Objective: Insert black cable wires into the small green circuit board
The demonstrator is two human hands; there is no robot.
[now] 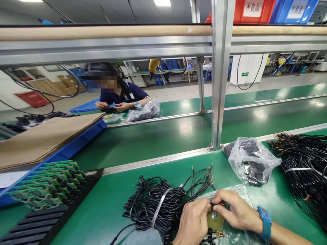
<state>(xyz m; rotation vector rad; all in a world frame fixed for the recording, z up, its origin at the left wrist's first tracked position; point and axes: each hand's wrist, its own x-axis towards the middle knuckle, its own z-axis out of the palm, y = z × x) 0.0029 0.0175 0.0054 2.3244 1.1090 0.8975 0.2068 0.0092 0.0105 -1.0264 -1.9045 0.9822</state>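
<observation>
Both my hands meet at the bottom of the view over a small green circuit board (214, 219). My left hand (192, 221) is closed, fingertips pinched on a thin black cable end (214, 203) above the board. My right hand (236, 209), with a blue wrist strap, pinches the same cable end from the other side. The board rests on a clear plastic bag (235, 234). Just left of my hands lies a tied bundle of black cables (158, 204) with coloured wire tips.
A black slotted tray (48, 217) holds several green circuit boards (48, 183) at left, beside a blue bin with cardboard (46, 136). A plastic bag of black parts (249, 160) and a big cable pile (306, 163) lie right. A person works across the green belt (166, 132).
</observation>
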